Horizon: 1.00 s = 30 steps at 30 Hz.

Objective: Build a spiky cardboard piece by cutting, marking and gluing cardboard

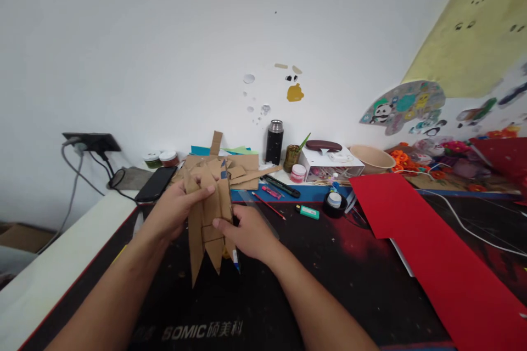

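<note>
The left hand [185,205] is closed on a piece of layered cardboard strips [213,205], its thumb flat on the front face and its fingers largely hidden behind. The right hand [249,230] pinches the same piece lower down along its right edge, thumb in front; how tightly either hand grips, I cannot tell. The cardboard piece is held up over the black mat [263,307], with pointed ends aimed down toward the person and a short band crossing its lower part.

How the strips are fastened does not show. If they are only tucked or lightly glued, uneven thumb pressure could slide them out of line — or crease one where the band crosses. The narrow points look the likeliest to bend if the piece is pushed down against the mat.

Just behind the cardboard piece lies a heap of cardboard scraps [247,164]; a backward shift could snag on it. To its right, a red pencil [268,205] lies near the right hand and could roll if knuckles brush it. A black cutter [282,186] lies beyond the pencil, so a careless reach that way risks a nick. Left of the piece, a phone [156,184] lies close to the left wrist and could be nudged.
</note>
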{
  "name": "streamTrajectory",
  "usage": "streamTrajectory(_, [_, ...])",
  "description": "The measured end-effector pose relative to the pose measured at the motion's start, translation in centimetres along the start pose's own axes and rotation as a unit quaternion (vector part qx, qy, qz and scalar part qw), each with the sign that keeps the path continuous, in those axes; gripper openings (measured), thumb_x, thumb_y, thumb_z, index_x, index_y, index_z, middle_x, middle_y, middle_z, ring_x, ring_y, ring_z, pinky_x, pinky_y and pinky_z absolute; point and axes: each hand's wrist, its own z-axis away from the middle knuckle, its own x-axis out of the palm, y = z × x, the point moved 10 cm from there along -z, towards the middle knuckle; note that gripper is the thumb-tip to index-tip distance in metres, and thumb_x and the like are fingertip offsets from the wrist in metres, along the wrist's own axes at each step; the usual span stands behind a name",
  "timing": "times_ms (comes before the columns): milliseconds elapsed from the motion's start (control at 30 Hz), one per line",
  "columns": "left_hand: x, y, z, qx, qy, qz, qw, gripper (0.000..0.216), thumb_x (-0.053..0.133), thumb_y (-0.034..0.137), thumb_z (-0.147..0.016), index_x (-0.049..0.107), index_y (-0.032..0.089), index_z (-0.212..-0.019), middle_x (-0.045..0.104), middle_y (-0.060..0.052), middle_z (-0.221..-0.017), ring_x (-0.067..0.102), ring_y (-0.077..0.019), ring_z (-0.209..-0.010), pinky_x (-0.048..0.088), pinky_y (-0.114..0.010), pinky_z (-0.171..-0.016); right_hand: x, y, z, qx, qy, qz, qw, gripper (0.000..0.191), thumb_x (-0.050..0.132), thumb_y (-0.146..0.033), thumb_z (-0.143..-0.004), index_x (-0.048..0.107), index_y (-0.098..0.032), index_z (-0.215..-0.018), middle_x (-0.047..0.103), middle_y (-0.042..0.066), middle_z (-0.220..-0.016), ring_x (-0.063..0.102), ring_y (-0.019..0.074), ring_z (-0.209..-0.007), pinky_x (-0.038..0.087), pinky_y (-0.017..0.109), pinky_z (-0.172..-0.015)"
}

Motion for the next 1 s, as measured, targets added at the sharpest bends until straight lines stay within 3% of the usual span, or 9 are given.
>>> streamTrajectory(333, [-0.1,0.1,-0.2,0.006,0.012,0.002,1.000,0.054,0.105,0.043,-0.049,0.083,0.017,-0.092,0.085,-0.009,-0.089,0.079,-0.0279,-0.079,0.063,-0.034,-0.072,0.2,0.9,-0.1,0.004,0.014,0.012,1.000,0.020,0.073,-0.039,-0.096,0.082,-0.024,-0.106,0.082,0.005,-0.103,0.072,0.0268,-0.093,0.051,0.032,-0.078])
streamTrajectory(767, [-0.4,-1.0,-0.6,0.004,0.020,0.010,1.000,0.056,0.105,0.040,-0.046,0.081,0.018,-0.092,0.085,-0.009,-0.088,0.081,-0.0318,-0.080,0.064,-0.038,-0.071,0.0,1.3,-0.2,0.003,0.041,0.015,0.999,0.017,0.081,-0.040,-0.090,0.081,-0.023,-0.092,0.079,0.004,-0.084,0.066,0.0241,-0.078,0.045,0.029,-0.066])
streamTrajectory(1000, [-0.6,-1.4,-0.8,-0.007,0.019,0.016,1.000,0.052,0.105,0.036,-0.047,0.081,0.019,-0.089,0.084,-0.006,-0.083,0.080,-0.0290,-0.077,0.063,-0.035,-0.068,0.3,1.1,-0.2,0.010,0.031,0.063,0.997,0.018,0.073,-0.038,-0.094,0.080,-0.021,-0.092,0.079,0.005,-0.088,0.068,0.0245,-0.080,0.043,0.030,-0.067])
